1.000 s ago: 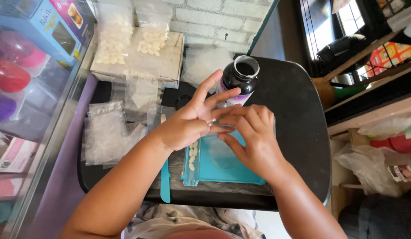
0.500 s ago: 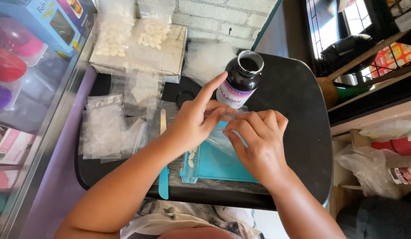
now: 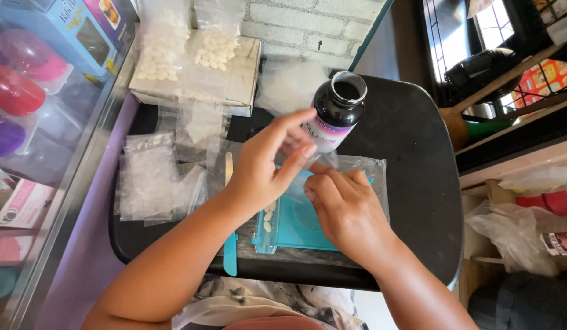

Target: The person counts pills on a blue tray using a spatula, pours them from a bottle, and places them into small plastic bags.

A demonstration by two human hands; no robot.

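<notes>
Over the teal tray [image 3: 295, 235], both hands (left [image 3: 262, 168], right [image 3: 344, 208]), clear bag [image 3: 323, 162]

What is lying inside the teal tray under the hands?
A few white tablets lie in the narrow side channel of the teal tray. The left hand, the right hand and a clear bag cover the rest.

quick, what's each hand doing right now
Left hand: fingers pinching the small clear bag.
Right hand: fingers closed on the same bag.
</notes>
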